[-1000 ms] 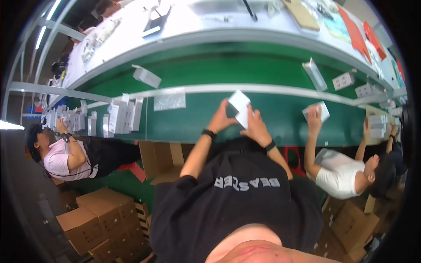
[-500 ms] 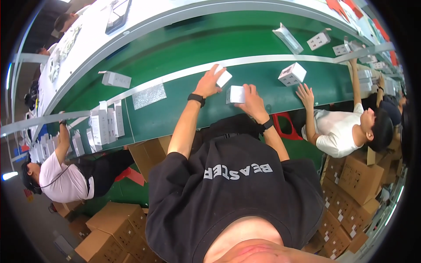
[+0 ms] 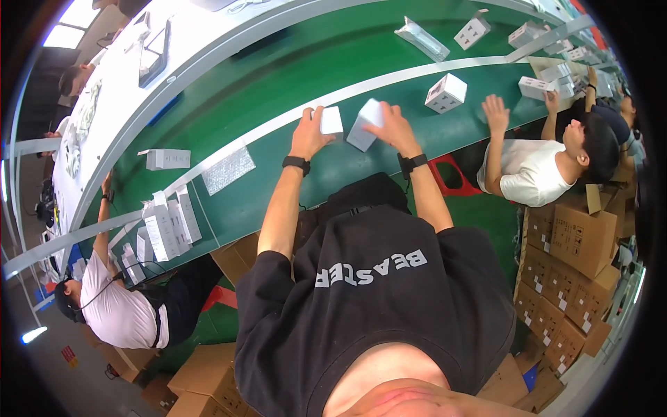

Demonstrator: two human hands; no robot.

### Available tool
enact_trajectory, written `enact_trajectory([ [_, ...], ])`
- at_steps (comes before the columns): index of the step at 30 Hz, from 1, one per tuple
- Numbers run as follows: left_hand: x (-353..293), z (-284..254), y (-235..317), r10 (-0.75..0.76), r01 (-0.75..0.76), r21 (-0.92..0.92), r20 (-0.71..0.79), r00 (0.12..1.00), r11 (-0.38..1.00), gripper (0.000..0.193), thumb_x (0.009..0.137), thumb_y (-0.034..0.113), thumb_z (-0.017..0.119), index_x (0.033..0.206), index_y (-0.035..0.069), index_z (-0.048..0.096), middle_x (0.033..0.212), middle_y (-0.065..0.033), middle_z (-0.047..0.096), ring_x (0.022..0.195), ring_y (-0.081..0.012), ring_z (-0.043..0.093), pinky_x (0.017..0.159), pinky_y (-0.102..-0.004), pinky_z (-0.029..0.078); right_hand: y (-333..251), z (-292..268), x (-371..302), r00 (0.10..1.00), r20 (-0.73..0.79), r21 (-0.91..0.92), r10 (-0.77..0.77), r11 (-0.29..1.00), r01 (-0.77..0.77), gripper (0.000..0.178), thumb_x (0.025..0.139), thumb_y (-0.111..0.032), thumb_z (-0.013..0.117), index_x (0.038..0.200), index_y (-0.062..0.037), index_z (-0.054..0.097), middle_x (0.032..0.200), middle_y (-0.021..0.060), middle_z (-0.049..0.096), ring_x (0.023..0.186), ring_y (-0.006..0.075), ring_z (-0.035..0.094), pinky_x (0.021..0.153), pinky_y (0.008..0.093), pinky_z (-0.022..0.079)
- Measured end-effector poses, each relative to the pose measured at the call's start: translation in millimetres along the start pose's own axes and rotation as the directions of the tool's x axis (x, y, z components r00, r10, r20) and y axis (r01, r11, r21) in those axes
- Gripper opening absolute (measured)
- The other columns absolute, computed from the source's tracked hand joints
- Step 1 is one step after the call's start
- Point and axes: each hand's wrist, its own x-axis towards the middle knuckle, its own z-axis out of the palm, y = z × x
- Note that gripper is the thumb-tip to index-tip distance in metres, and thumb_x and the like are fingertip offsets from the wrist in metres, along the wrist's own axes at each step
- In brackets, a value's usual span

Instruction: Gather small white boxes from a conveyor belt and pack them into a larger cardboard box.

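Note:
My left hand [image 3: 308, 134] is closed around a small white block-like piece [image 3: 332, 121], gripping it from its left side. Just to the right, my right hand [image 3: 394, 130] holds a white box [image 3: 363, 131], which is tilted. The two white things are close together with a narrow gap between them, over the green bench [image 3: 278, 182]. Each wrist carries a black band. Beyond my right hand, a white carton [image 3: 446, 93] with dark printed marks stands on the bench.
A bubble-wrap sheet [image 3: 229, 171] and several upright white cartons [image 3: 165, 229] are at the left. A co-worker [image 3: 531, 163] sits at the right, one hand raised near the bench; another person [image 3: 125, 309] works at the left. Brown boxes [image 3: 573, 243] are stacked behind.
My right hand has turned and tilted the white box. My left hand's white piece has come down beside it. The right co-worker's near hand has lifted, and the whole view has shifted.

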Motion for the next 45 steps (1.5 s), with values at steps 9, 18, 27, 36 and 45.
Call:
enact_trajectory([
  [9, -48.9, -6.2, -7.0, 0.292, -0.278, 0.359, 0.017, 0.956, 0.891, 0.101, 0.061, 0.045, 0.086, 0.138, -0.002, 0.041, 0.129, -0.0148, 0.051, 0.121, -0.0339, 0.05, 0.099, -0.0493, 0.041, -31.3, 44.3, -15.4, 0.77, 0.165, 0.051, -0.617, 0.785, 0.618, 0.09, 0.067, -0.025, 0.086, 0.143, -0.012, 0.04, 0.135, 0.0199, 0.042, 0.117, 0.0413, 0.053, 0.093, 0.0445, 0.051],
  [18, -54.9, 15.3, 9.9, 0.239, -0.198, 0.397, -0.056, 0.969, 0.896, 0.103, 0.073, 0.063, 0.068, 0.146, -0.001, 0.035, 0.132, -0.0124, 0.052, 0.123, -0.027, 0.046, 0.103, -0.0486, 0.032, 31.1, -66.7, 43.5, 0.807, 0.031, -0.206, -0.59, 0.786, 0.583, 0.099, 0.066, -0.047, 0.084, 0.146, -0.0086, 0.041, 0.145, 0.0248, 0.04, 0.134, 0.043, 0.038, 0.11, 0.049, 0.037],
  [27, -54.9, 10.9, 20.0, 0.257, -0.173, 0.445, -0.135, 0.957, 0.879, 0.1, 0.073, 0.062, 0.069, 0.145, 0.0, 0.037, 0.133, -0.0109, 0.05, 0.122, -0.027, 0.046, 0.104, -0.0506, 0.032, 165.6, -111.4, 86.7, 0.99, -0.125, -0.755, -0.07, 0.654, -0.049, 0.1, 0.059, -0.035, 0.09, 0.142, -0.0112, 0.039, 0.129, 0.0176, 0.048, 0.121, 0.0439, 0.046, 0.097, 0.0558, 0.043],
  [36, -53.8, 6.6, 21.6, 0.207, -0.143, 0.418, -0.113, 0.972, 0.897, 0.097, 0.073, 0.057, 0.072, 0.145, 0.002, 0.037, 0.123, -0.0084, 0.052, 0.115, -0.0245, 0.049, 0.1, -0.0475, 0.036, 168.6, -112.6, 49.1, 0.971, -0.123, -0.534, -0.205, 0.838, 0.109, 0.096, 0.061, -0.027, 0.089, 0.138, -0.003, 0.037, 0.135, 0.0175, 0.044, 0.119, 0.0484, 0.047, 0.091, 0.0536, 0.049],
  [45, -63.3, -0.2, 7.1, 0.205, -0.139, 0.361, -0.153, 0.967, 0.922, 0.095, 0.069, 0.052, 0.077, 0.142, 0.003, 0.042, 0.118, -0.0075, 0.054, 0.107, -0.024, 0.051, 0.093, -0.0439, 0.038, 20.5, -49.5, 5.3, 0.912, 0.156, -0.336, -0.38, 0.848, 0.41, 0.099, 0.058, -0.026, 0.09, 0.139, -0.0025, 0.039, 0.135, 0.02, 0.045, 0.117, 0.0424, 0.051, 0.097, 0.0471, 0.046],
])
